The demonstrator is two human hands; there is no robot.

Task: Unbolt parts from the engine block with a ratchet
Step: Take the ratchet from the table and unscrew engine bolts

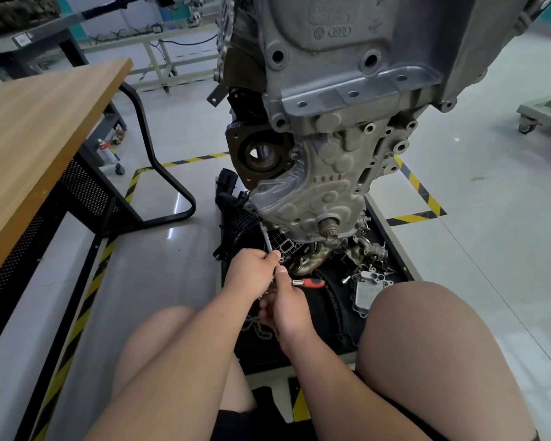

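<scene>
A grey engine block (pixel 337 100) stands upright on a black-matted stand (pixel 392 237) in front of me. A thin metal extension bar (pixel 265 236) runs from my hands up to the lower left edge of the block's front cover (pixel 303 202). My left hand (pixel 252 272) grips the bar's lower part. Just below it, my right hand (pixel 287 300) holds the ratchet, whose red-and-black handle (pixel 309 282) sticks out to the right. The ratchet head is hidden between my hands.
Loose removed parts lie on the mat: a grey housing (pixel 368 289), a manifold (pixel 312 261), bolts, a black plastic part (pixel 236 214). A wooden table (pixel 32 148) stands at the left. My bare knees frame the stand. Yellow-black tape marks the floor.
</scene>
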